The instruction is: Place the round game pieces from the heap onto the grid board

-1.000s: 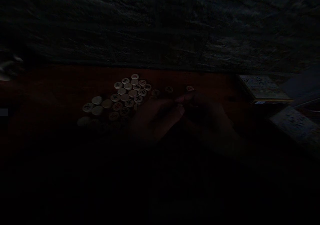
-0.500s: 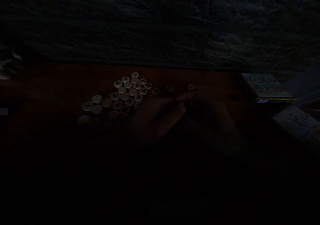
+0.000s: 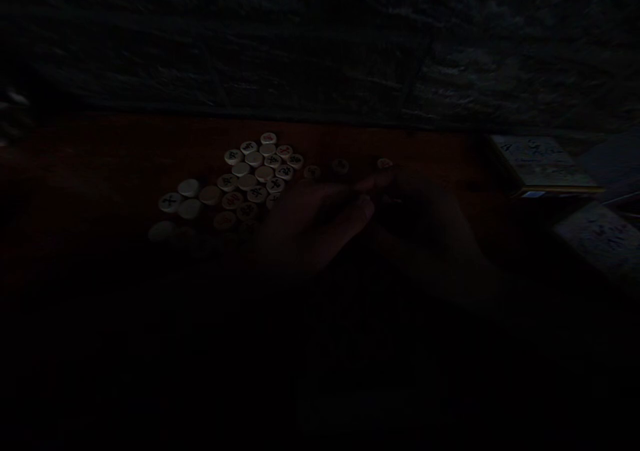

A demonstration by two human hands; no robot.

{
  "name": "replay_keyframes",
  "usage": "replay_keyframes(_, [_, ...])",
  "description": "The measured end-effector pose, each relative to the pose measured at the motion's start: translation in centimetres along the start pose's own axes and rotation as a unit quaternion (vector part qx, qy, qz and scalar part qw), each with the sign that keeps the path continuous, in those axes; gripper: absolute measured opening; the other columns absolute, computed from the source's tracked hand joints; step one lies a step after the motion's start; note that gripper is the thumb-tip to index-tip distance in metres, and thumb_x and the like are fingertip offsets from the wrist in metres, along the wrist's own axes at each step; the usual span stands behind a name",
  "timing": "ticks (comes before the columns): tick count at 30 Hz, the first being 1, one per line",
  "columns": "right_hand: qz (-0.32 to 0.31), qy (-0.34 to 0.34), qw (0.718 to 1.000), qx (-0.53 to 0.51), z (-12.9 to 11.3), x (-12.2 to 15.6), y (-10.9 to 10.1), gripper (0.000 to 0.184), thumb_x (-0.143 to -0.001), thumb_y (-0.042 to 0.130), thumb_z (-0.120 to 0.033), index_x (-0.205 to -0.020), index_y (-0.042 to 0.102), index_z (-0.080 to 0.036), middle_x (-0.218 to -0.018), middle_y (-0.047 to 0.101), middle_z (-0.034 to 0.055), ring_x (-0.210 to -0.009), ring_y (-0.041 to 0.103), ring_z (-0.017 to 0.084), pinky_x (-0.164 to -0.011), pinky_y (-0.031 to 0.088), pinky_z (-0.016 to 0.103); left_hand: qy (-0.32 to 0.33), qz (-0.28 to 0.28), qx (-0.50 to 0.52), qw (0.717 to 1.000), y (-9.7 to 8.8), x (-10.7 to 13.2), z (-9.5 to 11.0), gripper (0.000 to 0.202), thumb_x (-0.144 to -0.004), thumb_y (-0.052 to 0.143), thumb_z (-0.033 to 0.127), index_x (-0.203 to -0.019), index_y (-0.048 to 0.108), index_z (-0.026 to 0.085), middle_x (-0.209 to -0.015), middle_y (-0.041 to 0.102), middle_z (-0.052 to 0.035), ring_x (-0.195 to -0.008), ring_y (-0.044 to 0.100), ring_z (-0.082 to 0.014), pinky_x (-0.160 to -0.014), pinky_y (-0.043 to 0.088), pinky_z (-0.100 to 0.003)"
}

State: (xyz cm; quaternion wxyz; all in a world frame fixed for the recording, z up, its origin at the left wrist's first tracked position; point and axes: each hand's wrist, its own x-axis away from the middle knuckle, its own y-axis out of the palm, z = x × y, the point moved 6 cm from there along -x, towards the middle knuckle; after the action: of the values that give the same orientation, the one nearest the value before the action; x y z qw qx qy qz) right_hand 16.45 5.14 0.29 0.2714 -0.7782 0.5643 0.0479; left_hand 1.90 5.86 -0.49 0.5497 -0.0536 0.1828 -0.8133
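The picture is very dark. My left hand (image 3: 315, 227) is closed, its thumb and forefinger pointing right over the table. My right hand (image 3: 430, 221) meets it at the fingertips, its fingers curled and mostly in shadow. What lies between them, if anything, is too dark to make out. Just left of my left hand, several round Chinese chess pieces (image 3: 247, 182) lie in a tight cluster, some with red or black characters up, others blank. Beyond my fingers lie a single black-marked piece (image 3: 340, 166) and a red-marked piece (image 3: 385, 163), the latter close to my right fingertips.
The reddish wooden table (image 3: 125, 151) ends at a dark stone-like wall (image 3: 320, 57). On the right sits a flat box (image 3: 537, 161) with characters on its lid, and a similar pale printed panel (image 3: 597, 234) nearer me. Something pale and blurred (image 3: 15, 114) shows at the far left.
The view has tilted a little, so the pieces and table edge sit higher in the picture. My hands stay together in nearly the same pose.
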Motion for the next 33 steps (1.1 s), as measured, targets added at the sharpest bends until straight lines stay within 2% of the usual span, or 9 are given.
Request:
replay_keyframes(4, [-0.003,0.013,1.000,-0.007,-0.06,0.00,0.04,0.025,-0.089,0.076,-0.018,-0.112,0.067,-0.024,-0.107,0.077,0.0029,-0.101,0.076,0.020,-0.088,0.063,0.034,0.007,-0.003,0.007,1.000,0.06,0.04,0.15,0.028,-0.103,0.057,0.037,-0.098,0.081,0.024,-0.099,0.081,0.0013,-0.097,0.077,-0.0206,-0.089,0.061,-0.030])
replay_keyframes(8, [-0.005,0.025,1.000,-0.013,0.01,0.04,0.00,0.025,-0.090,0.074,-0.018,-0.113,0.067,-0.026,-0.108,0.077,0.0030,-0.102,0.076,0.022,-0.088,0.062,0.037,0.016,0.005,0.020,1.000,0.09,0.08,0.02,0.025,-0.103,0.058,0.036,-0.101,0.081,0.026,-0.102,0.081,0.0030,-0.103,0.077,-0.0200,-0.093,0.061,-0.028])
replay_keyframes(12, [0.001,0.030,0.999,0.015,0.05,0.08,-0.23,0.026,-0.089,0.075,-0.019,-0.112,0.068,-0.027,-0.110,0.076,0.0025,-0.104,0.075,0.022,-0.090,0.061,0.038,0.002,0.006,0.009,1.000,0.05,0.03,-0.17,0.027,-0.102,0.058,0.037,-0.095,0.081,0.023,-0.094,0.081,0.0019,-0.096,0.078,-0.0213,-0.085,0.063,-0.029])
replay_keyframes(19, [0.008,0.032,0.998,0.045,-0.19,0.21,-0.44,0.025,-0.088,0.076,-0.022,-0.111,0.070,-0.031,-0.112,0.078,0.0008,-0.109,0.075,0.023,-0.093,0.062,0.039,-0.031,0.001,0.017,0.999,0.06,0.07,0.38,0.026,-0.102,0.059,0.037,-0.108,0.082,0.028,-0.099,0.081,0.0038,-0.105,0.077,-0.0244,-0.083,0.064,-0.031])
replay_keyframes(23, [0.020,0.019,0.997,0.066,-0.33,0.16,-0.52,0.025,-0.087,0.076,-0.018,-0.108,0.069,-0.030,-0.109,0.078,0.0020,-0.107,0.075,0.025,-0.089,0.062,0.041,-0.042,0.011,0.011,0.999,0.00,0.09,0.28,0.024,-0.102,0.060,0.036,-0.106,0.083,0.028,-0.099,0.081,0.0047,-0.106,0.077,-0.0248,-0.081,0.063,-0.031])
replay_keyframes(26, [0.015,0.024,0.997,0.069,-0.38,0.07,-0.51,0.022,-0.089,0.076,-0.022,-0.109,0.069,-0.029,-0.110,0.077,0.0031,-0.107,0.075,0.026,-0.090,0.062,0.043,-0.030,0.010,0.015,0.999,-0.09,0.06,0.37,0.023,-0.102,0.060,0.034,-0.104,0.082,0.028,-0.102,0.081,0.0054,-0.102,0.078,-0.0219,-0.082,0.062,-0.030])
replay_keyframes(29, [0.008,0.021,0.996,0.083,-0.54,-0.05,-0.56,0.020,-0.089,0.076,-0.025,-0.108,0.069,-0.029,-0.111,0.077,0.0028,-0.108,0.075,0.026,-0.092,0.062,0.044,-0.038,-0.010,0.013,0.999,0.01,0.07,0.36,0.027,-0.103,0.058,0.036,-0.093,0.081,0.025,-0.095,0.080,0.0035,-0.097,0.078,-0.0220,-0.080,0.062,-0.030])
replay_keyframes(33, [0.008,0.004,0.995,0.095,-0.69,-0.09,-0.67,0.020,-0.089,0.077,-0.025,-0.107,0.070,-0.031,-0.111,0.077,0.0017,-0.108,0.075,0.026,-0.091,0.062,0.042,-0.046,-0.006,-0.008,0.999,-0.09,0.09,0.30,0.031,-0.103,0.057,0.039,-0.085,0.077,0.023,-0.087,0.077,0.0020,-0.094,0.078,-0.0237,-0.073,0.060,-0.031])
